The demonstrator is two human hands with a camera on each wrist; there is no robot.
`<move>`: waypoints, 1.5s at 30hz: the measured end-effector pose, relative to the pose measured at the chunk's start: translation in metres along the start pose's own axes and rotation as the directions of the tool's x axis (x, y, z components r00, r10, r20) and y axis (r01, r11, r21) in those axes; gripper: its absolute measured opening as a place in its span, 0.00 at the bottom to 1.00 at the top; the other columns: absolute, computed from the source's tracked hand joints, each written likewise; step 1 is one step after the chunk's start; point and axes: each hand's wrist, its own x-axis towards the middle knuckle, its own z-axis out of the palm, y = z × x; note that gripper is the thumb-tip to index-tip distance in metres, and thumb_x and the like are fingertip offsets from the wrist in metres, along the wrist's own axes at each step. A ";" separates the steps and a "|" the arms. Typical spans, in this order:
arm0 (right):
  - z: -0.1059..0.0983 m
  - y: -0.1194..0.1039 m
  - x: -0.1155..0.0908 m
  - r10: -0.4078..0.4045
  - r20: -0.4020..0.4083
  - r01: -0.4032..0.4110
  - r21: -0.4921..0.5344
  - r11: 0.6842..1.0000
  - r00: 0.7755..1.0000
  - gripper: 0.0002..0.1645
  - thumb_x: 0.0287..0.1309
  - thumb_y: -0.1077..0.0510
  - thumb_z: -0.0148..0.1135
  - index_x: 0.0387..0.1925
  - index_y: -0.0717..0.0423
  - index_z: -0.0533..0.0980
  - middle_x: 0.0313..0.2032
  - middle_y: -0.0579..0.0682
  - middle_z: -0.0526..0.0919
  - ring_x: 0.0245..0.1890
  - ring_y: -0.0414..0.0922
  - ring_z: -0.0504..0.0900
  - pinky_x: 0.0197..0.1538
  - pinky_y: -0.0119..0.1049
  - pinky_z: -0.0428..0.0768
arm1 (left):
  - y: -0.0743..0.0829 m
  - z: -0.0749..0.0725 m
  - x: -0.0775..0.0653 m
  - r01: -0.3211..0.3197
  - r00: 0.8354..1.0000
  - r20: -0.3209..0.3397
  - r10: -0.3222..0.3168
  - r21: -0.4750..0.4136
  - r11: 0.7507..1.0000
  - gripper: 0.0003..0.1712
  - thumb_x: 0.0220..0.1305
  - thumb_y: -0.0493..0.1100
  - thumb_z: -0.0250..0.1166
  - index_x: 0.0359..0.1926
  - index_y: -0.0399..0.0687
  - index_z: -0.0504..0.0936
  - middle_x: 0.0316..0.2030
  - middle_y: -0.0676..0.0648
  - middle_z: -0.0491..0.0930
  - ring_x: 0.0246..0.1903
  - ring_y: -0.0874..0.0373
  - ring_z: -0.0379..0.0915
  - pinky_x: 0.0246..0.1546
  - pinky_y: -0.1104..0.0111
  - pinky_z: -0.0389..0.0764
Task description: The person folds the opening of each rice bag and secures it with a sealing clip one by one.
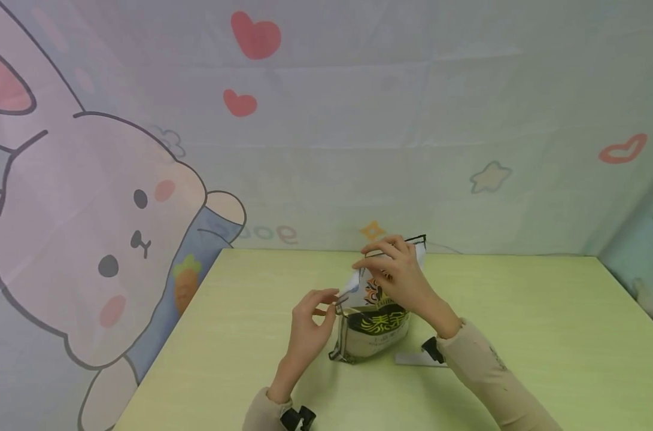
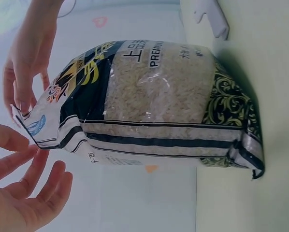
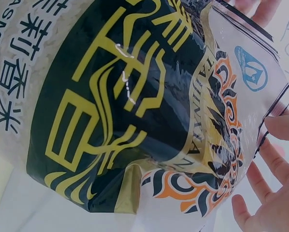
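A clear plastic bag of rice (image 1: 377, 335) stands upright on the table, its grains showing through in the left wrist view. It has a dark green label (image 3: 110, 96) with yellow characters and orange swirls above. My left hand (image 1: 310, 323) pinches the left corner of the bag's top edge between thumb and fingertips. Farther along that top edge, my right hand (image 1: 398, 278) pinches the plastic, thumb on one side and index finger on the other in the right wrist view. The bag's far top corner rises past the right hand.
A pale flat strip (image 1: 412, 359) lies on the light green table (image 1: 520, 335), just right of the bag and partly behind the right wrist strap. Behind the table hangs a cloth backdrop (image 1: 348, 120) printed with a rabbit, hearts and stars.
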 end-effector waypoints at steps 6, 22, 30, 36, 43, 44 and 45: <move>-0.001 0.001 -0.001 -0.002 0.002 0.002 0.010 1.000 1.000 0.12 0.44 0.67 0.65 0.29 0.47 0.81 0.40 0.50 0.79 0.43 0.48 0.67 0.38 0.47 0.61 | 0.014 -0.003 0.009 0.076 0.997 0.004 -0.076 -0.037 0.996 0.09 0.57 0.31 0.58 0.39 0.36 0.79 0.32 0.39 0.80 0.33 0.48 0.77 0.26 0.71 0.80; -0.006 -0.002 -0.001 0.077 0.101 -0.082 0.051 0.995 0.992 0.16 0.47 0.67 0.52 0.33 0.46 0.81 0.44 0.49 0.78 0.46 0.47 0.66 0.43 0.48 0.59 | 0.018 0.001 0.021 0.222 0.970 0.128 -0.207 -0.115 0.968 0.10 0.61 0.35 0.55 0.40 0.34 0.79 0.36 0.38 0.80 0.32 0.49 0.76 0.23 0.72 0.81; -0.005 -0.008 0.001 0.116 0.096 -0.116 -0.005 0.993 0.989 0.04 0.48 0.57 0.64 0.29 0.46 0.81 0.40 0.49 0.78 0.45 0.48 0.66 0.43 0.50 0.61 | 0.017 0.005 0.022 0.250 0.963 0.141 -0.231 -0.132 0.959 0.10 0.60 0.36 0.57 0.40 0.33 0.79 0.36 0.37 0.79 0.31 0.53 0.74 0.23 0.64 0.82; -0.001 -0.009 0.001 0.102 0.102 -0.097 -0.054 0.994 0.990 0.06 0.45 0.56 0.67 0.30 0.44 0.81 0.39 0.49 0.75 0.45 0.49 0.64 0.39 0.49 0.60 | 0.015 0.008 0.022 0.236 0.968 0.127 -0.218 -0.147 0.961 0.09 0.58 0.35 0.58 0.38 0.32 0.79 0.34 0.36 0.79 0.30 0.49 0.74 0.21 0.65 0.82; 0.002 -0.012 -0.001 0.110 0.150 -0.094 -0.113 0.989 0.982 0.06 0.46 0.54 0.66 0.30 0.40 0.81 0.41 0.50 0.71 0.47 0.52 0.60 0.42 0.52 0.60 | 0.015 0.011 0.021 0.215 0.976 0.079 -0.204 -0.164 0.963 0.08 0.56 0.35 0.61 0.36 0.33 0.81 0.32 0.36 0.79 0.29 0.47 0.74 0.18 0.75 0.78; 0.003 -0.013 -0.001 0.110 0.149 -0.093 -0.115 0.989 0.983 0.05 0.46 0.54 0.66 0.30 0.41 0.80 0.41 0.50 0.70 0.47 0.53 0.59 0.43 0.53 0.60 | 0.015 0.012 0.021 0.214 0.976 0.072 -0.204 -0.166 0.963 0.08 0.56 0.35 0.61 0.35 0.33 0.81 0.32 0.37 0.79 0.29 0.47 0.74 0.18 0.78 0.77; 0.003 -0.013 -0.001 0.109 0.146 -0.093 -0.115 0.989 0.983 0.05 0.46 0.54 0.66 0.29 0.41 0.80 0.41 0.50 0.70 0.47 0.53 0.59 0.43 0.53 0.59 | 0.015 0.012 0.020 0.214 0.976 0.067 -0.206 -0.168 0.962 0.08 0.56 0.35 0.61 0.35 0.34 0.81 0.31 0.37 0.79 0.29 0.48 0.74 0.18 0.80 0.75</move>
